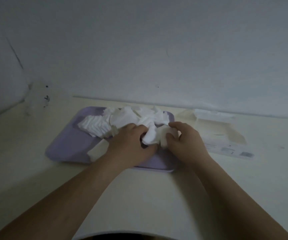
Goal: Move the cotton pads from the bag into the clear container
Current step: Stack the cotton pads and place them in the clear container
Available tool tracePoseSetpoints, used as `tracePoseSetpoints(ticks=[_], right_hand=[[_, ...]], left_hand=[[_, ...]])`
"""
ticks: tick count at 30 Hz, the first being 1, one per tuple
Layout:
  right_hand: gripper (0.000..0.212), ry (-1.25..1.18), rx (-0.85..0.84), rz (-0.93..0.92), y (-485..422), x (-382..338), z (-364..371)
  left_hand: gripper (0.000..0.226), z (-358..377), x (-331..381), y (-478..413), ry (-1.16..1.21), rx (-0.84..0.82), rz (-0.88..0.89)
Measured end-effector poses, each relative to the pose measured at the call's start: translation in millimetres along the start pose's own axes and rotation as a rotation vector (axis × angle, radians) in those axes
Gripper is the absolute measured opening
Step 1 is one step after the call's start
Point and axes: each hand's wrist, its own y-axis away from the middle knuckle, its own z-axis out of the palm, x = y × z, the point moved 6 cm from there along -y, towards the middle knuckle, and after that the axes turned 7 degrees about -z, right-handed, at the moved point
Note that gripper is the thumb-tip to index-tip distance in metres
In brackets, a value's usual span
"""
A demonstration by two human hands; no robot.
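I am gripping a bunch of cotton pads (152,135) between my left hand (131,144) and right hand (186,142), both curling round it over the near middle of the purple tray (67,148). The bag (223,135) is lying flat to the right; a faint clear container (37,99), if I am reading it rightly, is standing far left, nearer my left hand.

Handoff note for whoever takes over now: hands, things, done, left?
Hands: left hand and right hand both grip one bunch of cotton pads over the purple tray.
Things: loose pads and a fanned stack lie on the tray; the bag lies flat on the table, to the right.
Done: many pads out of the bag.
Left: pads into the clear container, which I cannot make out here.
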Motion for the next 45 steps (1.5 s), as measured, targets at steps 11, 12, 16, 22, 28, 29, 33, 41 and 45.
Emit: tracePoseSetpoints(ticks=[11, 12, 16, 22, 28, 29, 33, 41, 45], right_hand=[[0.029, 0.034, 0.052, -0.084, 4, -3, -12], [0.030, -0.025, 0.043, -0.062, 5, -1, -14], [0.039, -0.411, 0.091, 0.055, 6, 9, -18], [0.014, -0.856, 0.114, 0.159, 5, 12, -6], [0.025, -0.959, 0.073, 0.209, 8, 7, -2], [0.023, -0.953, 0.066, 0.201, 9, 6, -3], [0.016, -0.917, 0.034, 0.112, 12, 2, -7], [0.017, -0.835, -0.035, 0.029, 13, -5, -2], [0.018, -0.867, -0.047, 0.022, 15, -7, -1]], left_hand=[[0.019, 1, -5, -2, 0.275, 0.031, -0.174], [0.017, 0, -5, -4, 0.325, 0.036, -0.178], [0.017, -11, -3, -12, 0.603, 0.119, -0.159], [0.032, -13, -5, -9, 1.184, 0.031, -0.203], [0.026, 6, 10, -7, 1.270, -0.189, -0.163], [0.024, 7, 11, -7, 1.247, -0.180, -0.157], [0.019, 6, 8, -5, 1.201, -0.118, -0.131], [0.018, 0, 0, 2, 1.109, -0.036, -0.125], [0.014, -2, 3, 4, 1.109, -0.014, -0.133]])
